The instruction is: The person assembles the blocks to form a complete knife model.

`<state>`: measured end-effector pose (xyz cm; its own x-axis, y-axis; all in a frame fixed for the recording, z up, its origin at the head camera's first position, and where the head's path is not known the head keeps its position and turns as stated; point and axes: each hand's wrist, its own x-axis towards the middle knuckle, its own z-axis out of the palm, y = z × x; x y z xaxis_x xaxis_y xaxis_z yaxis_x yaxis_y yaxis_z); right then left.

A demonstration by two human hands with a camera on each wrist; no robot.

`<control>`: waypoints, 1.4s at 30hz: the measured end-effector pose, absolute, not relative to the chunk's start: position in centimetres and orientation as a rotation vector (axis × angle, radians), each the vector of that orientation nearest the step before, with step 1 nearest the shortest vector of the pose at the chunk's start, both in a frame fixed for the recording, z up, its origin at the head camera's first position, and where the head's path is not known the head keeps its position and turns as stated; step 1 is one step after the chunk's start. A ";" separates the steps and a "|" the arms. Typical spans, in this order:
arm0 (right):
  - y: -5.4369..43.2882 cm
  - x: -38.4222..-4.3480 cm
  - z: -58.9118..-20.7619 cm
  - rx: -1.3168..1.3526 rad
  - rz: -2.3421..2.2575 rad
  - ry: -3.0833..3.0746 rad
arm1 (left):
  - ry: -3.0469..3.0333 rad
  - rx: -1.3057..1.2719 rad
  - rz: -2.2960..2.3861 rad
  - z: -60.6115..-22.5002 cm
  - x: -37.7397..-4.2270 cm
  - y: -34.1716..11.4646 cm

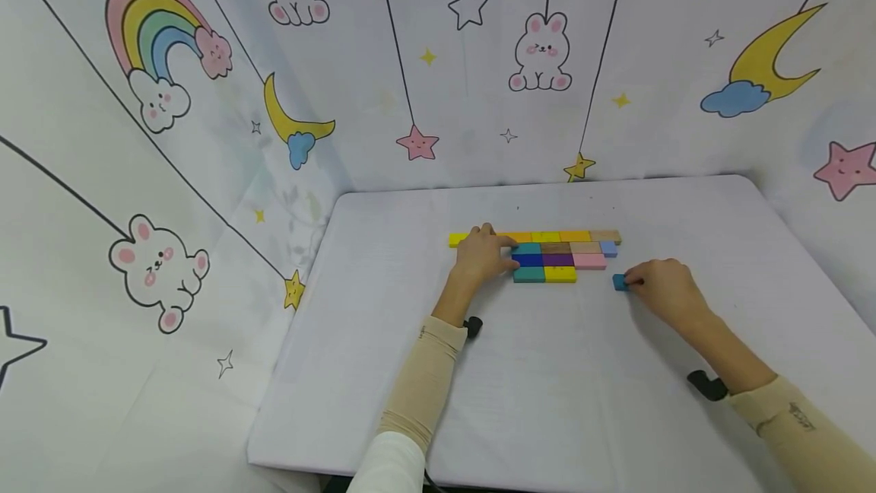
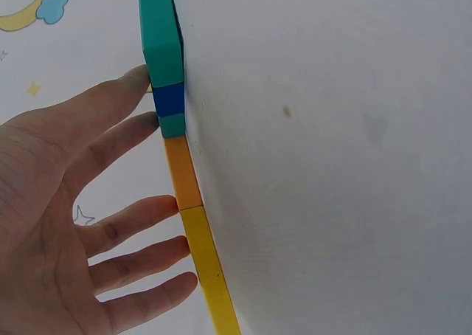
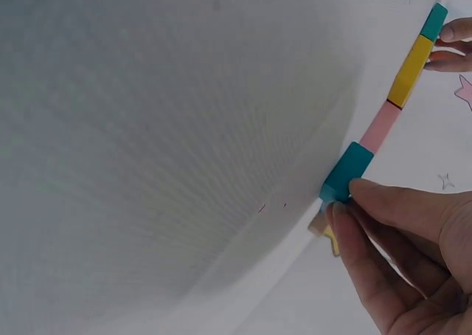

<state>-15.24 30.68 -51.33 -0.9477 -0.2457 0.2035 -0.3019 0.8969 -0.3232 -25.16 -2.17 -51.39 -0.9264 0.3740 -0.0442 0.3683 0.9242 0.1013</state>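
Observation:
Colored blocks are laid side by side in rows, with a long back row of yellow, orange and tan blocks (image 1: 575, 236). In front of it are a purple block (image 1: 557, 259), a pink block (image 1: 590, 261), a blue block (image 1: 527, 259) and a yellow block (image 1: 561, 275). My left hand (image 1: 481, 257) is at the rows' left ends, its spread fingertips right against the teal, blue, orange and yellow block ends in the left wrist view. To the right of the rows, my right hand (image 1: 667, 287) pinches a small teal block (image 3: 350, 169) between thumb and fingers.
The blocks lie on a white-covered table (image 1: 547, 386), toward its back edge. Behind and to the left hangs a white cloth (image 1: 383, 44) printed with bunnies, stars and moons. A dark wrist-worn device (image 1: 707, 385) sits under the right forearm.

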 end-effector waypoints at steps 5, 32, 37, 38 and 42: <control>30.2 -15.4 -51.3 0.421 0.534 -2.915 | 3.025 0.578 0.150 -51.4 -25.1 -2.1; 27.4 -16.2 -51.2 0.440 0.568 -2.924 | 3.050 0.596 0.144 -51.4 -25.2 -2.3; 27.0 -16.3 -51.1 0.437 0.559 -2.938 | 3.049 0.596 0.149 -51.4 -25.2 -2.3; 26.9 -16.4 -51.1 0.434 0.558 -2.943 | 3.050 0.595 0.153 -51.4 -25.2 -2.3; 26.5 -16.7 -51.1 0.423 0.552 -2.969 | 3.058 0.586 0.165 -51.3 -25.1 -2.3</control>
<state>-16.71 26.48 -51.07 -0.9573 -0.2530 0.1401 -0.2864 0.8962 -0.3389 -25.11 -2.26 -51.26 -0.9291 0.3698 -0.0031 0.3674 0.9238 0.1081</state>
